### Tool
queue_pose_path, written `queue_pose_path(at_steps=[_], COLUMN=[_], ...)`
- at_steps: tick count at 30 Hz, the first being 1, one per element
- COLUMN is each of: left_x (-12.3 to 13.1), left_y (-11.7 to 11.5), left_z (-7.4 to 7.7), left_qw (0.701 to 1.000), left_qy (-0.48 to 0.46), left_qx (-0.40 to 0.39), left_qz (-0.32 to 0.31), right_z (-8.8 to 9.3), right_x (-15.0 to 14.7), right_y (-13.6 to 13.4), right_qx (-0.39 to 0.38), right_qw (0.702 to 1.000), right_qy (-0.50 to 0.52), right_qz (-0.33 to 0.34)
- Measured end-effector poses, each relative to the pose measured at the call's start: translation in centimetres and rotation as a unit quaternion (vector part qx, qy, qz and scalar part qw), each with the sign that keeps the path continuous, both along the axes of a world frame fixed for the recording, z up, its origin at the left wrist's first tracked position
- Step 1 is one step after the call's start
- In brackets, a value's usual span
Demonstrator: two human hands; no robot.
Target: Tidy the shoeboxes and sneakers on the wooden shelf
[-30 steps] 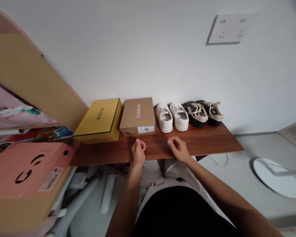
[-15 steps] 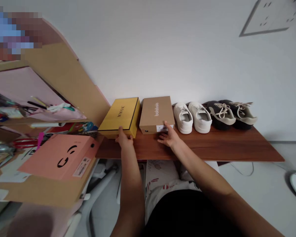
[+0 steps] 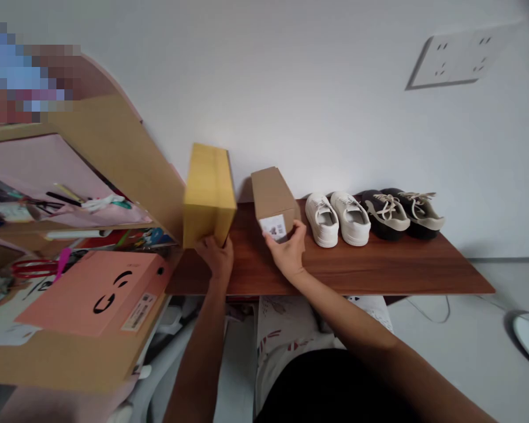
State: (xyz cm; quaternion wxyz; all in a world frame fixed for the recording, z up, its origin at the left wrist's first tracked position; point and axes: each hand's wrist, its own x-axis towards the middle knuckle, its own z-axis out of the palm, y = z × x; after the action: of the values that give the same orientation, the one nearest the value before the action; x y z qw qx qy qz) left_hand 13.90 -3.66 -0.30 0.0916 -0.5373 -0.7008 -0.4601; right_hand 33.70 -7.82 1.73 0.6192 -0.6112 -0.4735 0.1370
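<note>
My left hand (image 3: 217, 255) grips the near lower end of a yellow shoebox (image 3: 209, 182), which is turned up on its side and slightly blurred. To its right, my right hand (image 3: 288, 249) holds the near end of a brown cardboard shoebox (image 3: 271, 191), fingers along its right side and thumb by the white label. That box too is tipped onto its narrow side. Both stand over the left part of a reddish-brown wooden board (image 3: 335, 273). A pair of white sneakers (image 3: 337, 218) sits just right of the brown box.
Black-and-beige shoes (image 3: 399, 214) stand at the right of the row, against the wall. On the left, a desk shelf (image 3: 127, 147) rises beside the yellow box, with a pink box (image 3: 97, 291) on its lower top. A wall socket panel (image 3: 449, 59) is at upper right.
Both shoeboxes, lying flat with lids up before, are now turned up on their sides in my hands. My right hand has closed on the brown box's end. The view has shifted slightly.
</note>
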Motion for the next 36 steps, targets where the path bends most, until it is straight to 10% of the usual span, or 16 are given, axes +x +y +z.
queue_pose_path(at_steps=[7,13,28,36], left_x=[-6.1,-6.3,-6.9,-2.7], left_y=[-1.3,-1.9,-1.8,-3.2], left_z=[-1.9,-1.7,-2.3,-0.8], left_qw=[0.946,0.900,0.963,0.966], left_qy=[0.265,0.370,0.177,0.188], left_qx=[-0.163,-0.215,-0.172,-0.177], left_qz=[-0.090,-0.082,-0.106,0.026], right_z=[-1.9,-4.0,-4.4,-4.7], right_x=[1.4,0.9,2.1,1.9], right_y=[0.9,0.4,1.4,0.9], right_qx=[-0.043,-0.088,-0.075,-0.017], right_qw=[0.920,0.855,0.858,0.906], right_qy=[-0.370,-0.484,-0.468,-0.386], right_qz=[0.125,0.165,0.197,0.174])
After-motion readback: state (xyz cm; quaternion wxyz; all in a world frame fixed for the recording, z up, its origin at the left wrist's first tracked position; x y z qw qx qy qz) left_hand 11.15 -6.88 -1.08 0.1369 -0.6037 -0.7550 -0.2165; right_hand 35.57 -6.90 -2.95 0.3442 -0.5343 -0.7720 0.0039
